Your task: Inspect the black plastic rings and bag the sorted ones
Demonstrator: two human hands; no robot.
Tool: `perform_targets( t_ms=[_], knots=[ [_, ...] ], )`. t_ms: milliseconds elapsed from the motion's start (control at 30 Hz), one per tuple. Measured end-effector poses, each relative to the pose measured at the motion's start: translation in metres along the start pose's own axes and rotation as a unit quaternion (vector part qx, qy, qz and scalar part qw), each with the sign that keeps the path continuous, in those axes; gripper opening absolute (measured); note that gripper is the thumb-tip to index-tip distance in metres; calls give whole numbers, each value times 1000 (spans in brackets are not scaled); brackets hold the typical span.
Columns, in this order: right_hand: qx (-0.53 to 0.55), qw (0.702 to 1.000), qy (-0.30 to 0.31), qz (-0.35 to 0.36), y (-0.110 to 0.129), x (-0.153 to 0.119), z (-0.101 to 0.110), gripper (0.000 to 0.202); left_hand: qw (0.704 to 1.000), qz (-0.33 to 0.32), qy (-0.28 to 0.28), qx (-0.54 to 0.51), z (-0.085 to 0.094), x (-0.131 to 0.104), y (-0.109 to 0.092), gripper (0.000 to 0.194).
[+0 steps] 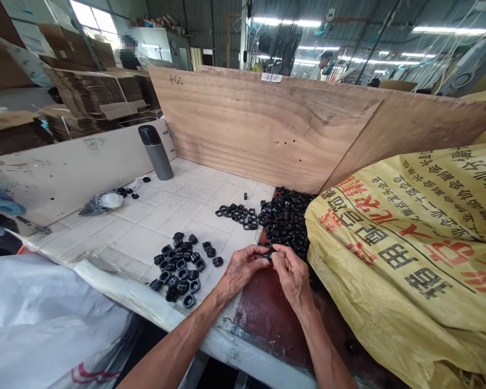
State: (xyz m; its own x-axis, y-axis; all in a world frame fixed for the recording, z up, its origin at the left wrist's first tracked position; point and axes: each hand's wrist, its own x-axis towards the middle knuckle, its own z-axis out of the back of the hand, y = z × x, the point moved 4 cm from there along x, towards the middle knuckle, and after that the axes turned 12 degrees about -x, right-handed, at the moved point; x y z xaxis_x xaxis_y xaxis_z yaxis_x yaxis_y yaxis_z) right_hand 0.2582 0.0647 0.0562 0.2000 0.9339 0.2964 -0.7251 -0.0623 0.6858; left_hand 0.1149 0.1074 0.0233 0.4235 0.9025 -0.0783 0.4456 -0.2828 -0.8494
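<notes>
My left hand [245, 266] and my right hand [290, 273] meet over the reddish-brown board near the table's front edge. Between their pinched fingertips is a small black plastic part [269, 253], mostly covered by the fingers. Left of my left hand lies a loose group of black plastic caps [182, 270], some showing hollow undersides. Just beyond my hands spreads a heap of small black plastic parts [287, 216]. Several black rings [237, 214] lie scattered at its left side.
A yellow woven sack [405, 243] bulges over the right side. A grey thermos [157, 154] stands at the back left, near a bag of dark parts [101, 202]. Wooden boards [251, 124] wall the back. A white sack [52, 319] hangs at front left. People are in the background.
</notes>
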Motion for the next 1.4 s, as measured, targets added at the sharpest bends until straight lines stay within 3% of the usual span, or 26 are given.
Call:
perform_targets(
  t_ms=[67,200,400,467,633,733,867,1000,1067,1167,1233,1300,1333,1400],
  knots=[
    [2,1000,23,16,2,0,-1,37,1000,-4,-4,1,3,1,-1,36],
    [-34,998,20,-40,-4,0,0,53,1000,-12,-6,6,5,2,-2,35],
    [0,999,38,-37,-6,-1,-2,46,1000,1,-17,3,4,2,-5,34],
    [18,999,35,-28,-7,-1,-3,34,1000,-1,-16,6,4,2,-5,35],
    [47,997,58,-21,-10,0,-9,25,1000,7,11,28,4,1,-1,36],
    [43,995,57,-68,-12,-1,-11,25,988,-58,29,138,4,-1,-4,27],
    [149,972,82,-162,-14,-7,-23,28,923,-190,80,325,0,-9,-10,23],
    [227,937,154,-214,-14,-17,-40,34,872,-206,126,426,1,-31,-12,30],
    [182,950,169,-192,-14,-17,-40,39,847,-200,112,480,7,-47,-19,29],
    [3,991,61,-121,-18,-9,-19,42,782,-174,8,598,25,-67,-37,21],
    [-112,987,-38,-109,-24,-3,-2,32,711,-155,-61,683,35,-76,-50,13],
    [-182,973,-97,-106,-29,0,9,12,647,-164,-107,737,37,-77,-59,10],
    [-207,968,-110,-92,-30,0,10,11,630,-179,-119,746,35,-75,-61,11],
    [-246,962,-106,-51,-30,-1,7,24,640,-211,-113,730,24,-62,-57,15]
  ],
)
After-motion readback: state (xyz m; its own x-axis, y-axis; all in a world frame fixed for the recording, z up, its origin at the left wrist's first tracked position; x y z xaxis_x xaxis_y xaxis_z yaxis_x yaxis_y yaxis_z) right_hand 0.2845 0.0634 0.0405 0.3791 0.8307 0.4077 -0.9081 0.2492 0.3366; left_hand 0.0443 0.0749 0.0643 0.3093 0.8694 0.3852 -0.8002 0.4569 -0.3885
